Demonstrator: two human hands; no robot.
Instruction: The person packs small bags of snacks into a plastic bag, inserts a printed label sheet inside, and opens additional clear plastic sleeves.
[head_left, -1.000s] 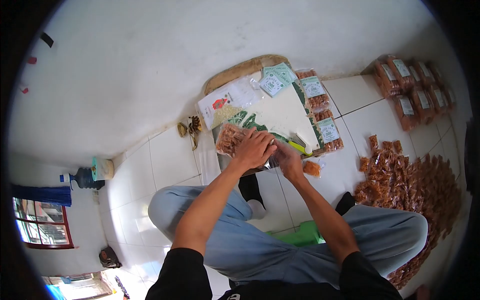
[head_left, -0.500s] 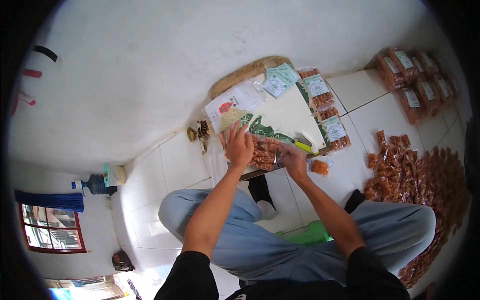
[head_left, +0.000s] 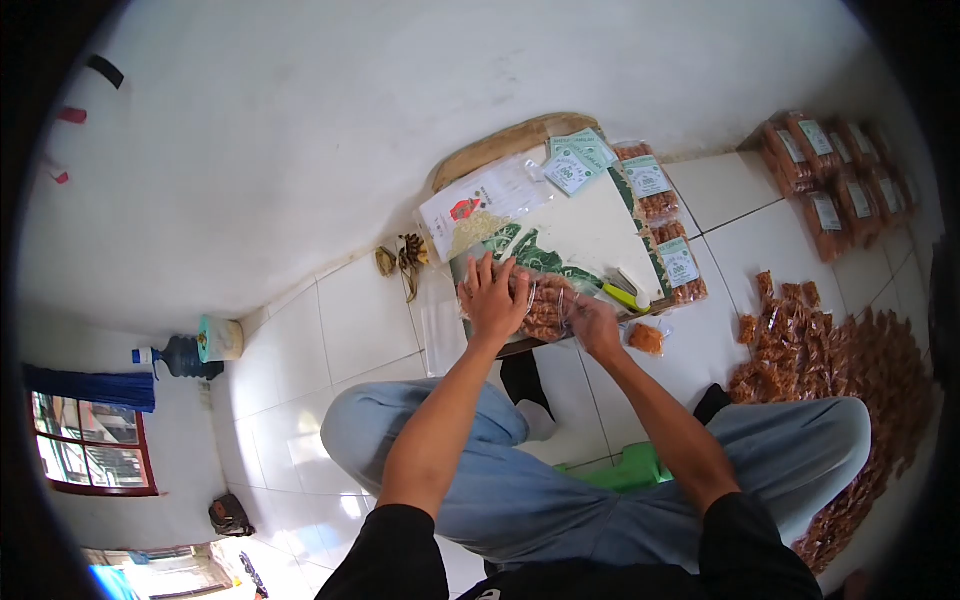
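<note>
Since a second ago the snack packet (head_left: 545,308) has come to show between the two hands rather than out beyond the left hand (head_left: 495,305), which has moved to its left end. Farthest left on the low board (head_left: 580,232) lies a white bag (head_left: 472,207) with a red print. Just below it the left hand rests on the packet, palm down, fingers spread. That packet lies along the board's near edge: clear, glossy film, creased and catching streaks of light, over lumpy reddish-brown pieces crowded together, with no label on the part that shows. At its right end the right hand (head_left: 594,324) is curled, fingertips hidden; whether it grips the film I cannot tell. Just beyond sit a lime-green-handled tool (head_left: 625,297) and a small orange packet (head_left: 646,339), then two labelled packets (head_left: 677,262) and, well apart, a heap of small brown packets (head_left: 790,350).
</note>
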